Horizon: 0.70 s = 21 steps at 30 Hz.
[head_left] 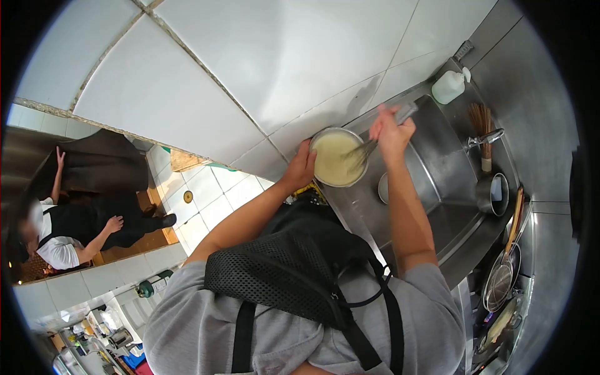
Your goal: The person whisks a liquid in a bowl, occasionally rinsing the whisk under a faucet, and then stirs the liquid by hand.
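Note:
A round metal bowl [316,141] filled with a pale yellow liquid [331,156] stands at the left end of the steel sink counter. My left hand [301,165] grips its near left rim. In my right hand [392,130] is a whisk [407,111], held by its grey handle and tilted. The whisk's wires dip into the liquid at the bowl's right side. The wire tips are hidden in the liquid.
A steel sink [431,169] lies to my right. Around it are a white pump bottle [449,87], a faucet [486,139], a bamboo brush [481,125], a metal pot [492,195] and a strainer [502,281]. Tiled wall [250,56] rises ahead. Another person [81,228] is at far left.

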### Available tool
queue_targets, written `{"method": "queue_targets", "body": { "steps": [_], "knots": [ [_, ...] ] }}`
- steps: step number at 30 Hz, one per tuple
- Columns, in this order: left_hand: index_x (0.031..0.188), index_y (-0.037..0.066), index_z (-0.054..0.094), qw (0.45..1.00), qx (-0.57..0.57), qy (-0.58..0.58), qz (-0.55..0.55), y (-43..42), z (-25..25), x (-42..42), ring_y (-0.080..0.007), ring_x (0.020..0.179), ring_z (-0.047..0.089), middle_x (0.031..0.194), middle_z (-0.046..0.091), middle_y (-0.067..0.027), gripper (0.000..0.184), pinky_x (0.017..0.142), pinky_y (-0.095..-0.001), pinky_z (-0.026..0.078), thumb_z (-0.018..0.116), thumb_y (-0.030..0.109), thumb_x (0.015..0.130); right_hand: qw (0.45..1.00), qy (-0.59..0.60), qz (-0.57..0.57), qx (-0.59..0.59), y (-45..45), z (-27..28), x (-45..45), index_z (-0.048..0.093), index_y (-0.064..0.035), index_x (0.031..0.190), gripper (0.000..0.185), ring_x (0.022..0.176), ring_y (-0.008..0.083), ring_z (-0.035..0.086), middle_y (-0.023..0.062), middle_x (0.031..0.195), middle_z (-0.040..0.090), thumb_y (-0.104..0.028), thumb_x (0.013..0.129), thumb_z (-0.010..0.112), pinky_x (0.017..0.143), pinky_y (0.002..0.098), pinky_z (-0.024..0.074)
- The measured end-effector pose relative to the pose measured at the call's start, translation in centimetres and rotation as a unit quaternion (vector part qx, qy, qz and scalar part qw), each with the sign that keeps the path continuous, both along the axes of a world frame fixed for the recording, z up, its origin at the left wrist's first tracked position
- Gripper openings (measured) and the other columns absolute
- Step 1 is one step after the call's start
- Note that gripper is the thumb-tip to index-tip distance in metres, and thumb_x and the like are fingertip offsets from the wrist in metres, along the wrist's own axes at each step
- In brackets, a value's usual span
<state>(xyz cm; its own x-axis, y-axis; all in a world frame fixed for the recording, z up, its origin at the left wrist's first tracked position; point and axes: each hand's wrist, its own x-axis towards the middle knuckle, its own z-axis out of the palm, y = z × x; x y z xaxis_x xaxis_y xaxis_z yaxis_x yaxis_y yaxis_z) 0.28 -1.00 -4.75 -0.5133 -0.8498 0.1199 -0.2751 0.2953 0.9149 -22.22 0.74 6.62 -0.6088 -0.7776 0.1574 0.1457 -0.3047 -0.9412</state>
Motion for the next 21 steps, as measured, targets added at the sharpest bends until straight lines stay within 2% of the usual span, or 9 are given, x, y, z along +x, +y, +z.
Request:
{"method": "queue_targets", "body": {
  "steps": [4, 5, 6, 8, 12, 14, 16, 18, 21],
  "knots": [
    [0.135, -0.002, 0.034, 1.0, -0.002, -0.002, 0.023, 0.2, 0.1, -0.3, -0.0432, 0.118, 0.051, 0.125, 0.052, -0.0295, 0.041, 0.099, -0.0422, 0.039, 0.04, 0.017, 0.1, 0.986, -0.149, -0.011, -0.077, -0.2, -2.3, 2.7, 0.043, -0.0041, 0.073, 0.023, 0.037, 0.0138, 0.039, 0.0041, 0.049, 0.04, -0.005, 0.091, 0.058, 0.039, 0.0319, 0.0371],
    [0.135, -0.002, 0.034, 0.999, 0.002, -0.018, 0.034, 0.1, -0.2, -0.1, -0.0428, 0.118, 0.051, 0.125, 0.052, -0.0294, 0.041, 0.1, -0.0421, 0.039, 0.04, 0.018, 0.1, 0.988, -0.122, 0.072, -0.056, 0.5, -2.1, 2.4, 0.043, -0.0042, 0.073, 0.023, 0.037, 0.014, 0.039, 0.004, 0.05, 0.041, -0.005, 0.091, 0.057, 0.039, 0.0318, 0.0371],
    [0.135, -0.002, 0.034, 0.999, 0.002, -0.019, 0.035, 0.0, -0.1, -0.1, -0.0428, 0.118, 0.051, 0.125, 0.052, -0.0294, 0.041, 0.1, -0.0421, 0.039, 0.04, 0.018, 0.1, 0.988, -0.123, 0.073, -0.056, 0.5, -1.0, 1.7, 0.043, -0.0042, 0.073, 0.023, 0.037, 0.014, 0.039, 0.004, 0.05, 0.041, -0.005, 0.091, 0.057, 0.039, 0.0318, 0.0371],
    [0.135, -0.002, 0.034, 1.0, 0.0, 0.0, -0.004, 0.1, 0.3, 0.0, -0.0423, 0.119, 0.05, 0.125, 0.051, -0.0295, 0.041, 0.1, -0.0419, 0.038, 0.04, 0.019, 0.101, 1.0, 0.029, -0.001, -0.008, 0.2, 0.5, 0.3, 0.041, -0.005, 0.071, 0.025, 0.037, 0.015, 0.041, 0.0052, 0.047, 0.041, -0.001, 0.09, 0.057, 0.038, 0.0331, 0.037],
    [0.135, -0.004, 0.034, 1.0, 0.0, 0.017, 0.011, 0.0, 0.1, -0.2, -0.0425, 0.119, 0.05, 0.126, 0.05, -0.0298, 0.041, 0.1, -0.0419, 0.038, 0.04, 0.019, 0.101, 0.98, -0.177, -0.009, -0.09, -0.3, -1.9, 3.1, 0.043, -0.0037, 0.068, 0.028, 0.036, 0.0136, 0.042, 0.0038, 0.048, 0.044, -0.003, 0.089, 0.06, 0.037, 0.0299, 0.0346],
    [0.139, -0.004, 0.032, 1.0, 0.016, -0.003, 0.011, -0.1, -1.1, 0.2, -0.0358, 0.125, 0.046, 0.13, 0.047, -0.0257, 0.045, 0.105, -0.0384, 0.034, 0.039, 0.019, 0.101, 0.982, -0.154, 0.082, -0.071, 0.3, -1.2, 2.2, 0.043, -0.0037, 0.069, 0.027, 0.036, 0.0137, 0.042, 0.0039, 0.048, 0.044, -0.003, 0.09, 0.059, 0.037, 0.0297, 0.0346],
    [0.139, -0.004, 0.032, 1.0, 0.023, -0.006, 0.01, 0.1, -0.3, 0.2, -0.0358, 0.125, 0.046, 0.13, 0.047, -0.0257, 0.045, 0.105, -0.0384, 0.034, 0.039, 0.019, 0.101, 1.0, 0.017, 0.002, -0.015, 0.1, 0.2, 0.7, 0.042, -0.0047, 0.07, 0.025, 0.037, 0.0148, 0.042, 0.0052, 0.048, 0.042, -0.001, 0.09, 0.057, 0.038, 0.0319, 0.0359],
    [0.139, -0.004, 0.032, 1.0, 0.027, -0.001, 0.012, 0.2, 0.6, -0.2, -0.0358, 0.125, 0.046, 0.13, 0.047, -0.0257, 0.044, 0.106, -0.0383, 0.034, 0.039, 0.019, 0.101, 0.997, -0.052, -0.052, -0.04, -0.7, -1.5, 0.6, 0.038, -0.0075, 0.073, 0.025, 0.037, 0.0155, 0.04, 0.0046, 0.048, 0.039, -0.001, 0.09, 0.055, 0.039, 0.0344, 0.0374],
    [0.138, -0.004, 0.033, 0.998, 0.059, -0.025, 0.021, 0.3, 1.1, 0.0, -0.036, 0.126, 0.045, 0.132, 0.046, -0.0261, 0.044, 0.106, -0.0382, 0.034, 0.039, 0.02, 0.101, 0.983, -0.148, 0.104, -0.029, 0.4, -2.1, 2.0, 0.045, -0.0036, 0.074, 0.023, 0.037, 0.0138, 0.043, 0.0043, 0.049, 0.044, -0.005, 0.09, 0.061, 0.037, 0.0298, 0.0355]
  ]
}}
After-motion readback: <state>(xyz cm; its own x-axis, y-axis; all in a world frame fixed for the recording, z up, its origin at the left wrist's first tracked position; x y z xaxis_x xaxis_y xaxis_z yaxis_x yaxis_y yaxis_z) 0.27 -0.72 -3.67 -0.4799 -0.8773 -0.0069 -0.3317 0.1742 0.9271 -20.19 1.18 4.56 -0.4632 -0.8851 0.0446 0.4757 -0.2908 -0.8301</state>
